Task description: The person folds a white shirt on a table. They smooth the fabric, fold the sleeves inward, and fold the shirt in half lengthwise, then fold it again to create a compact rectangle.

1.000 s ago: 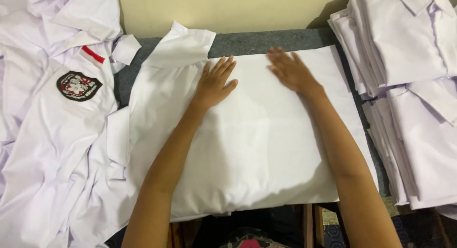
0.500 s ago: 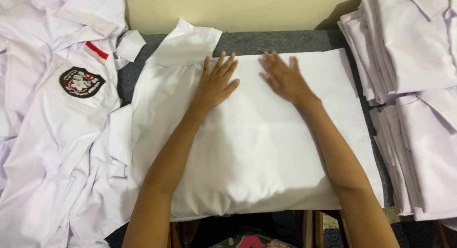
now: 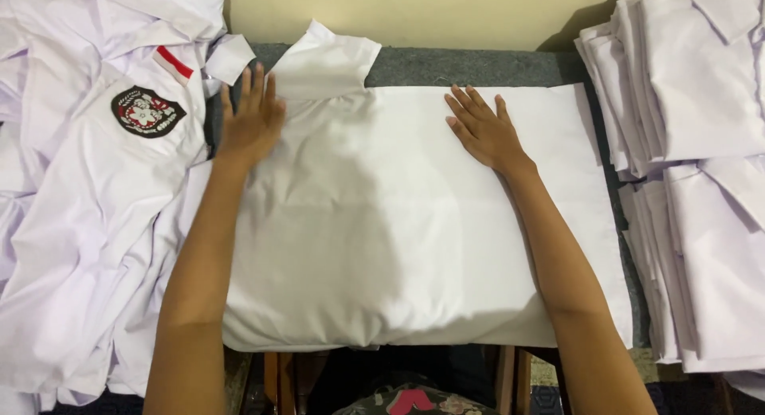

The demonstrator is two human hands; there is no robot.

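Shirt in hand: we see a white shirt (image 3: pixel 382 224) spread flat in the middle of the worktop (image 3: pixel 478 66), its short sleeve (image 3: pixel 327 63) sticking out at the far left corner.
Left hand: our left hand (image 3: pixel 251 120) lies palm down on the shirt's far left edge, just beside the sleeve, fingers straight and together.
Right hand: our right hand (image 3: pixel 482 128) lies palm down on the far middle of the shirt, fingers slightly spread.
Grip: both hands are flat and wide; neither one closes on the cloth.
Worktop: a grey surface shows as a bare strip along the far edge and a thin strip at the right of the shirt.
Left of the shirt: a loose heap of white shirts (image 3: pixel 80 224) lies unfolded; the top one carries a dark shield-shaped badge (image 3: pixel 147 112) and a small red stripe (image 3: pixel 174 62).
Right of the shirt: a pile of folded white shirts (image 3: pixel 701 144) sits in layered stacks, near the flat shirt's right edge.
Far side: a pale yellow wall (image 3: pixel 446 13) runs behind the worktop.
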